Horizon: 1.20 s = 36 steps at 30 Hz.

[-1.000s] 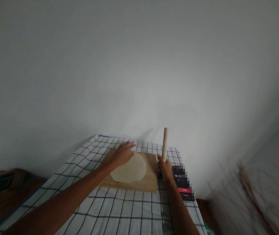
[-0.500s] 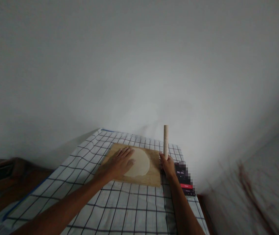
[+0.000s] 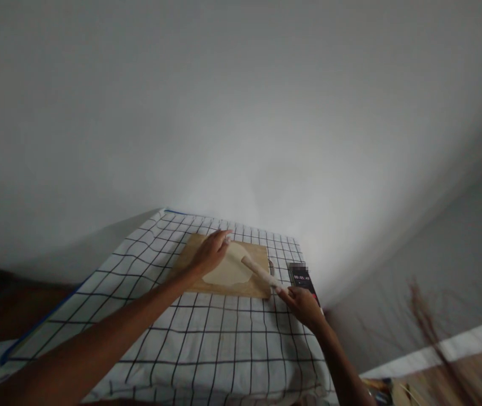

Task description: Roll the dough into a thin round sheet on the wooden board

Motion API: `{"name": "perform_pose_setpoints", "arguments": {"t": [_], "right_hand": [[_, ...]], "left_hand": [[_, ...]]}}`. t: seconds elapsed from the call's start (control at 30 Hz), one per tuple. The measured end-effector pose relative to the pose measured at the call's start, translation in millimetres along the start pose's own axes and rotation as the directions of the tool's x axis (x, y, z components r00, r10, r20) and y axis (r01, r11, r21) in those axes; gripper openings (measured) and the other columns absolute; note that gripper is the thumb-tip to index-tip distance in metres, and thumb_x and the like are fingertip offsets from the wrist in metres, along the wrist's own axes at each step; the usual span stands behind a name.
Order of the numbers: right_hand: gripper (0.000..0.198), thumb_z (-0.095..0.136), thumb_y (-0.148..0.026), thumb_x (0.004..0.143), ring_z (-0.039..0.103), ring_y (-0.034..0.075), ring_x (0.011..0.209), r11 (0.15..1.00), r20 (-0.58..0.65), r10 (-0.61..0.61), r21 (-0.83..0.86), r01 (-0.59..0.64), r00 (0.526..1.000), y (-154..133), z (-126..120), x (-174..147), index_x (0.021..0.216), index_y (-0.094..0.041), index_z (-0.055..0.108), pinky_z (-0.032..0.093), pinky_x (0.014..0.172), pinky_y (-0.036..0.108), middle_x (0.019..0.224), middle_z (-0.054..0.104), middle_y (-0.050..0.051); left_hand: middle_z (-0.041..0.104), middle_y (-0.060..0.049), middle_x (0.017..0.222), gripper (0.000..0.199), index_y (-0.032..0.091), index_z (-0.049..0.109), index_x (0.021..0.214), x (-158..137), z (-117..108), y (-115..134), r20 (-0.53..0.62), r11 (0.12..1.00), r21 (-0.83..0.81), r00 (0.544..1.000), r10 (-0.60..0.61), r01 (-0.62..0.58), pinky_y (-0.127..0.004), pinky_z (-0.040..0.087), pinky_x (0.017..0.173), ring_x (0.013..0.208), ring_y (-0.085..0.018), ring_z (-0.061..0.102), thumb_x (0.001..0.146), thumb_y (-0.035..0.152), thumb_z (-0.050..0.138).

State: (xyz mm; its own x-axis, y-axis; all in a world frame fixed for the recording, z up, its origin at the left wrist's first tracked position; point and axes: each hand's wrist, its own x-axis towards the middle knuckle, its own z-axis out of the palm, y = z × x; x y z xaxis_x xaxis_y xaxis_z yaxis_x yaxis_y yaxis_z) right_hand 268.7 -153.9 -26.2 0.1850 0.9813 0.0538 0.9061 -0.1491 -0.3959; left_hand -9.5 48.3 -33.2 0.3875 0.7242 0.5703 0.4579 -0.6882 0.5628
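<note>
A flat, rounded sheet of dough (image 3: 226, 269) lies on a wooden board (image 3: 254, 291). My left hand (image 3: 213, 251) is over the dough's upper left part, fingers stretched toward the far edge and thumb apart; whether it touches the dough I cannot tell. At the board's right edge, my right hand (image 3: 303, 305) grips one end of a pale wooden rolling pin (image 3: 258, 270). The pin slants up and left, its free end over the right side of the dough.
A black-and-white checked cloth (image 3: 215, 332) covers the table. Just beyond my right hand lies a phone (image 3: 301, 275) showing a timer. The wall (image 3: 232, 141) rises behind the table. Thin brown twigs (image 3: 425, 321), blurred, stand at the right.
The rolling pin has tipped from upright to slanting left over the dough. My left hand, flat on the dough before, is now raised and turned more sideways. The view has shifted slightly.
</note>
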Motion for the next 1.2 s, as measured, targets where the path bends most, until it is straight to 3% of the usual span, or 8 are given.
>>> {"name": "perform_pose_setpoints", "arguments": {"t": [0.1,0.2,0.33,0.43,0.63,0.8,1.03,1.2], "right_hand": [[0.062,0.037,-0.068,0.096,0.051,0.013,0.055,0.998,0.047,0.043,-0.042,-0.041,0.998,0.3,6.5,-11.7,0.061,-0.02,0.055,0.03,0.054,0.024,0.058,0.054,0.001],[0.064,0.034,-0.067,0.098,0.053,0.014,0.055,0.999,0.071,0.038,-0.016,-0.037,0.997,-5.0,8.4,-10.0,0.059,-0.021,0.056,0.032,0.056,0.024,0.057,0.055,0.001],[0.068,0.035,-0.069,0.097,0.056,0.015,0.054,0.997,0.084,0.069,0.009,-0.07,0.994,-11.2,6.9,-3.1,0.054,-0.021,0.055,0.034,0.055,0.025,0.053,0.055,0.002],[0.071,0.032,-0.07,0.098,0.062,0.017,0.057,0.994,0.122,0.107,-0.032,-0.104,0.987,-14.3,4.8,-1.4,0.055,-0.02,0.059,0.037,0.057,0.025,0.055,0.06,0.005],[0.067,0.026,-0.067,0.1,0.071,0.022,0.076,0.971,0.103,0.124,-0.218,-0.099,0.987,-23.0,12.2,-16.0,0.074,-0.023,0.069,0.041,0.064,0.027,0.074,0.072,0.009],[0.056,0.036,-0.069,0.097,0.071,0.025,0.08,0.94,0.067,0.13,-0.326,-0.101,0.989,-34.7,28.6,-38.8,0.092,-0.024,0.068,0.043,0.064,0.028,0.081,0.073,0.01],[0.05,0.047,-0.069,0.093,0.072,0.027,0.082,0.954,0.065,0.113,-0.286,-0.09,0.991,-54.7,39.5,-64.4,0.105,-0.024,0.066,0.045,0.068,0.031,0.087,0.074,0.011],[0.049,0.047,-0.067,0.095,0.071,0.025,0.08,0.97,0.001,0.047,-0.238,-0.046,0.999,-58.5,35.7,-72.8,0.101,-0.023,0.066,0.042,0.066,0.029,0.087,0.074,0.01]], "left_hand": [[0.062,-0.009,0.136,0.043,0.02,0.056,0.136,14.8,22.8,36.9,0.137,0.984,0.019,0.975,0.175,-0.179,-0.043,0.035,0.117,0.139,-0.025,0.045,0.102,0.036,0.034],[0.061,-0.009,0.139,0.041,0.023,0.054,0.137,24.6,57.1,61.0,0.32,0.945,0.049,0.901,0.291,-0.323,-0.05,0.032,0.117,0.142,-0.028,0.041,0.102,0.037,0.037],[0.065,-0.011,0.132,0.04,0.025,0.057,0.133,34.2,89.8,63.2,0.409,0.927,0.133,0.871,0.271,-0.351,-0.06,0.029,0.115,0.138,-0.033,0.046,0.102,0.042,0.038],[0.067,-0.012,0.128,0.039,0.024,0.061,0.127,38.3,95.5,59.7,0.409,0.922,0.133,0.867,0.284,-0.365,-0.056,0.031,0.114,0.133,-0.032,0.05,0.103,0.043,0.037],[0.065,-0.011,0.129,0.042,0.022,0.057,0.134,28.2,80.0,63.0,0.412,0.911,0.078,0.845,0.34,-0.405,-0.046,0.035,0.112,0.128,-0.027,0.053,0.104,0.042,0.036],[0.062,-0.007,0.135,0.043,0.027,0.052,0.141,4.4,63.1,61.5,0.437,0.916,0.112,0.846,0.304,-0.386,-0.049,0.029,0.117,0.133,-0.027,0.048,0.103,0.038,0.036],[0.049,-0.005,0.153,0.049,0.027,0.045,0.149,-50.1,27.4,62.4,0.423,0.932,0.171,0.878,0.224,-0.32,-0.056,0.017,0.124,0.148,-0.029,0.032,0.103,0.034,0.032],[0.032,-0.005,0.163,0.055,0.024,0.027,0.158,-77.1,-4.0,47.7,0.458,0.952,0.164,0.875,0.158,-0.258,-0.054,0.016,0.125,0.153,-0.027,0.021,0.104,0.034,0.024]]}}
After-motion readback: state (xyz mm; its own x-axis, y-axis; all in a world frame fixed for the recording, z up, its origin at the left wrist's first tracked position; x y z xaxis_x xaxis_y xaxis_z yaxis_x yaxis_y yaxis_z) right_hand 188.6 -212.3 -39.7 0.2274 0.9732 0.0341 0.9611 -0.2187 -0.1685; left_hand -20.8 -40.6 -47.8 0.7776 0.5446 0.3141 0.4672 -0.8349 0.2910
